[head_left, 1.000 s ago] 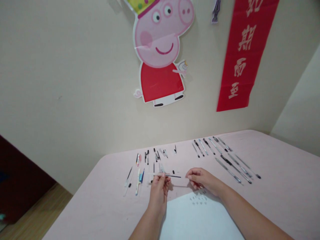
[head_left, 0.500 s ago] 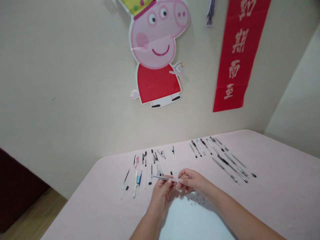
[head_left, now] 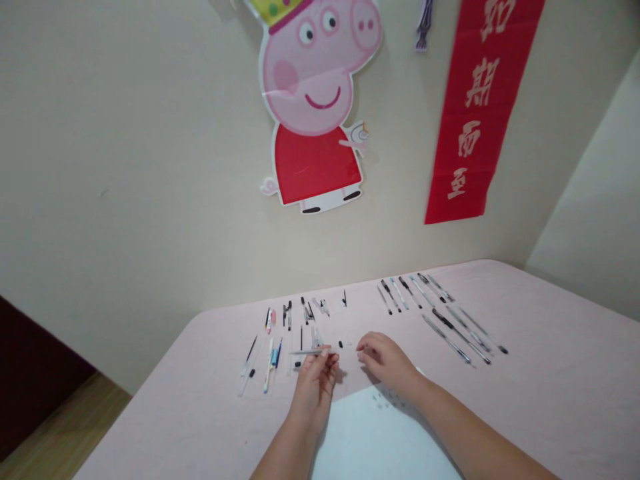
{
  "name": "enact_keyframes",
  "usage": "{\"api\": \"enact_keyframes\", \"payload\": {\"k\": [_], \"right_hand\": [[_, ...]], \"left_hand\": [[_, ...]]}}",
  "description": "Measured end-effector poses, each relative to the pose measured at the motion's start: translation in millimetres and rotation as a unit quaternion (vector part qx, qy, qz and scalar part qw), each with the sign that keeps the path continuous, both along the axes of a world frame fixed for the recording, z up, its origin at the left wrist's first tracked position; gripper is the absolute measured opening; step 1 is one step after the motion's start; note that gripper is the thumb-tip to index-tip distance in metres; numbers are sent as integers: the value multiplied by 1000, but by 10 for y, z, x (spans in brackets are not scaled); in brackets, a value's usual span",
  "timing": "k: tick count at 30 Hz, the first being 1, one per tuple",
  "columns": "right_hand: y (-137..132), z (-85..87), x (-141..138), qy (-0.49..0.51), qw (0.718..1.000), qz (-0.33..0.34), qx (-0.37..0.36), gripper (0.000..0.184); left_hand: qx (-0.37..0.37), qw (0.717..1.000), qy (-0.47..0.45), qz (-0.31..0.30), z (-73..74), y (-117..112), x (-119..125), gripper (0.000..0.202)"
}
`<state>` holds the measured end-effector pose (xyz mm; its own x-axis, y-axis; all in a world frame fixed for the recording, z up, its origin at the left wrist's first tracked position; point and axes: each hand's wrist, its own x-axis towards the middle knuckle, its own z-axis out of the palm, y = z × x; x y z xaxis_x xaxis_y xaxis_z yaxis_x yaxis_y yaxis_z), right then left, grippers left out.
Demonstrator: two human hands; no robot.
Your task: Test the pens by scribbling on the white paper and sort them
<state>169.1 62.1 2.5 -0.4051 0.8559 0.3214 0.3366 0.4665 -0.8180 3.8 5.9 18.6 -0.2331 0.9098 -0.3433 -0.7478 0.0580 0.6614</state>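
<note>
My left hand [head_left: 314,383] pinches a thin clear pen barrel [head_left: 306,352] that points left, just above the pink table [head_left: 550,400]. My right hand [head_left: 384,361] hovers a little to the right, its fingers curled together; whether anything small is between them I cannot make out. Loose pen parts [head_left: 280,333] lie in rows beyond my left hand. A small black cap [head_left: 341,344] lies between the hands. Whole pens [head_left: 440,310] lie in a row at the far right.
A white sheet [head_left: 380,440] with small marks lies under my forearms. The table's left edge drops to a wooden floor [head_left: 40,453]. A cartoon pig cut-out [head_left: 315,107] and a red banner [head_left: 475,107] hang on the wall behind.
The hands met at the pen half a second ago, then drew apart. The barrel now stays in the left hand alone, and the right hand has let go of it.
</note>
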Motion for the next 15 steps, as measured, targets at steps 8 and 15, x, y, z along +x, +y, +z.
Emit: {"api": "enact_keyframes", "payload": {"k": [8,15], "right_hand": [[-107,17,-77,-176,967,37,182,45],[-150,-6,-150,-264,951,48,154,47]], "left_hand": [[-15,999,-9,28,-8,5,1,16],[-4,1000,11,21,-70,13,3,16]]}}
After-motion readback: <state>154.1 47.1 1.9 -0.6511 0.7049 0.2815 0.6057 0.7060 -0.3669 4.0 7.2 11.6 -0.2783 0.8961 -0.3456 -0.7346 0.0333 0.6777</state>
